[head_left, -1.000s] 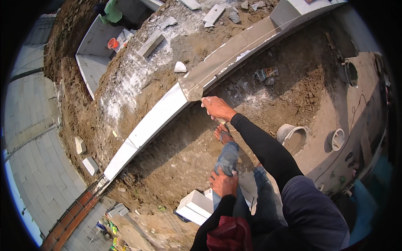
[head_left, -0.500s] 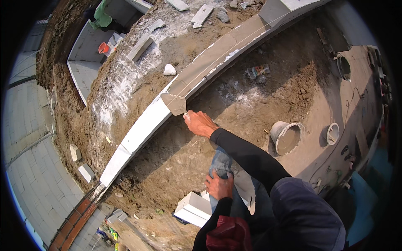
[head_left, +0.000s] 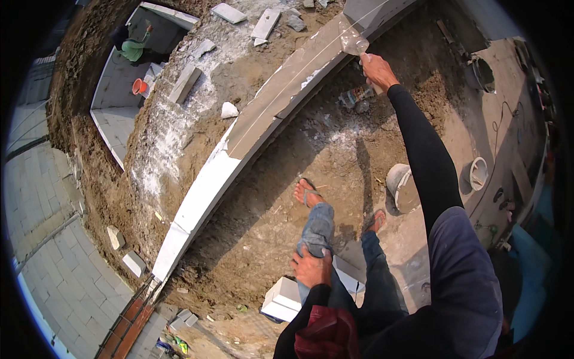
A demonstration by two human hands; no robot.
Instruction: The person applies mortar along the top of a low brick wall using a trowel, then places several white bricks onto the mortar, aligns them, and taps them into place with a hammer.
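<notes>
My right hand (head_left: 379, 72) reaches far out and is closed round the handle of a trowel (head_left: 353, 43). The trowel's mortar-smeared blade rests on or just over the grey mortar bed (head_left: 287, 84) along the top of a low block wall, near the block (head_left: 373, 11) at its far end. A thin string runs lengthwise above this bed. The nearer stretch of wall has bare white blocks (head_left: 200, 191). My left hand (head_left: 312, 268) lies on my jeans at the knee, fingers apart, holding nothing.
A bucket of mortar (head_left: 402, 190) and a smaller white bucket (head_left: 478, 173) stand to the right. White blocks (head_left: 282, 300) lie beside my legs. Loose blocks (head_left: 185, 84) are scattered beyond the wall. Another person in green (head_left: 133, 49) works at far left, near an orange bucket (head_left: 139, 87).
My right hand has swept the trowel along the wall, away to the upper right, from the edge of the white blocks to the far block. My left hand stays at the knee.
</notes>
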